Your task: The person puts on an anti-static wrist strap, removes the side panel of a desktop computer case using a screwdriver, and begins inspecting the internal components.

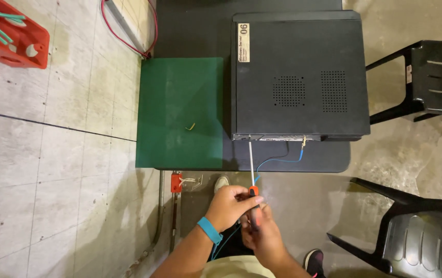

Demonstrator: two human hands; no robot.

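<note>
A black desktop computer case (pixel 299 77) lies flat on a dark table (pixel 334 157), its back edge facing me. Both my hands grip a long screwdriver (pixel 251 167) with an orange and black handle. Its thin shaft reaches up to the near left corner of the case's back edge. My left hand (pixel 227 206), with a blue wristband, wraps the top of the handle. My right hand (pixel 263 238) holds the handle lower down. A blue wire (pixel 281 160) with a small clip runs from the case's back edge down toward my hands.
A green mat (pixel 179 116) covers the table's left part, with a small bent yellow piece (pixel 190 126) on it. Two black plastic chairs (pixel 427 82) (pixel 411 231) stand at the right. An orange crate (pixel 10 33) sits on the floor at the top left, with a red cable (pixel 128 41) beside the table.
</note>
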